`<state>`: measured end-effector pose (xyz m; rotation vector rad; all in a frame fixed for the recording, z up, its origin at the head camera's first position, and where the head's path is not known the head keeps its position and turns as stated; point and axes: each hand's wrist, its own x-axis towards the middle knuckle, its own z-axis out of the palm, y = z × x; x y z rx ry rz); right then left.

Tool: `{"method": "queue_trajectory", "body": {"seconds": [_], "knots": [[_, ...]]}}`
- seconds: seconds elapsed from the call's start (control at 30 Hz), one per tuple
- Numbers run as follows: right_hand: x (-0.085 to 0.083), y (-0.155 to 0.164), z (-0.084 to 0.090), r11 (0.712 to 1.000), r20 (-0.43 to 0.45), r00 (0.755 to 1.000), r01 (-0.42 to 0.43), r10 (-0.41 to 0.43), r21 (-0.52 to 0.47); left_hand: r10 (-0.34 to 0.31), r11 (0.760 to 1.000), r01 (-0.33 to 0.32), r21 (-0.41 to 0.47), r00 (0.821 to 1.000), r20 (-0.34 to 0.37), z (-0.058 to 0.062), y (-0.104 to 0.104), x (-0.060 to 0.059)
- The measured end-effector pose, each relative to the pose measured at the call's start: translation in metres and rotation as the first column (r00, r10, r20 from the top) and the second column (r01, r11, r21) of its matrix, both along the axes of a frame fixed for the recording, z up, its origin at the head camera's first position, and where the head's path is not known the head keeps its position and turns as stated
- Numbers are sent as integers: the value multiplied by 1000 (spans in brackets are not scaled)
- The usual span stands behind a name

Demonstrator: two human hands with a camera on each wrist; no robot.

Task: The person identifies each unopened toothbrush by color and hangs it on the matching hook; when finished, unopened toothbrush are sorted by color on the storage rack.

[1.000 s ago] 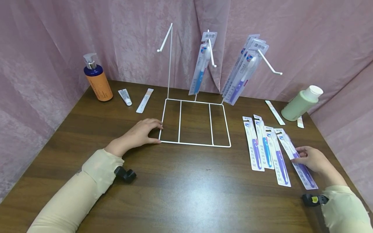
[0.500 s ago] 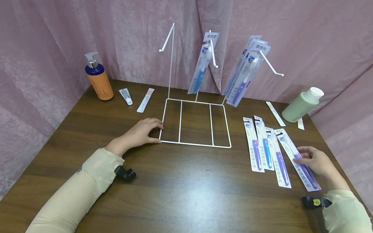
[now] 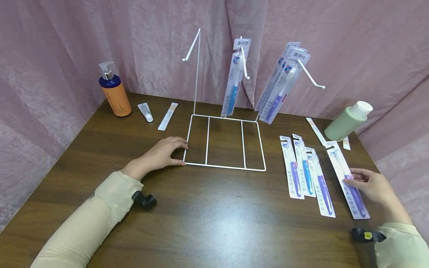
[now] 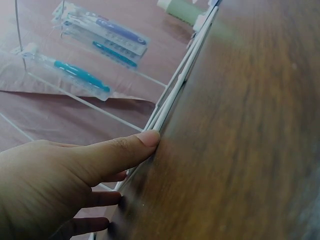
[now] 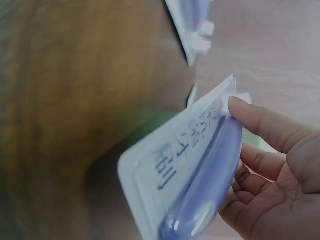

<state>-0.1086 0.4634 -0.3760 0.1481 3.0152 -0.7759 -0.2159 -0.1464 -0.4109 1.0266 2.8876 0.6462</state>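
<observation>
Closest to the camera are the two beige sleeves, each with a small black wrist camera strapped on. The right hand (image 3: 372, 185) is over at the right edge of the table (image 3: 207, 216), pinching the purple toothbrush pack (image 3: 348, 179) with thumb on top and fingers curled underneath. In the right wrist view the pack's lower end looks tilted up off the wood, blister side toward the palm. Just left of it, three more toothbrush packs (image 3: 304, 170) lie flat side by side on the table, two purple and a blue one in the middle.

The left hand (image 3: 160, 155) sits at the front left corner of the white wire rack (image 3: 224, 140), thumb tip pressed against the front wire of the base and fingers loosely curved over the corner, not really wrapped around anything.

Further back, the rack's hooks stick up: the left one is bare, the middle one carries a blue toothbrush pack (image 3: 232, 83), and the right one has a bunch of purple packs (image 3: 279, 87).

Along the back there's an orange pump bottle (image 3: 113, 92), a small tube (image 3: 145, 112) and a thin sachet (image 3: 168, 116) on the left, a pale green bottle (image 3: 348, 120) on the right, and pink curtain (image 3: 67, 48) behind it all.
</observation>
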Motion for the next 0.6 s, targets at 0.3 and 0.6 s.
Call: {"method": "queue_trajectory", "body": {"seconds": [0.3,0.6], "knots": [[4,-15,25,999,-135,991,4,-11,-48,2,1000,-2,-5,1000,8,-1,-1,-1],[7,-43,54,996,-274,962,-17,-9,-90,-7,1000,7,1,1000,-11,0,0,-1]]}}
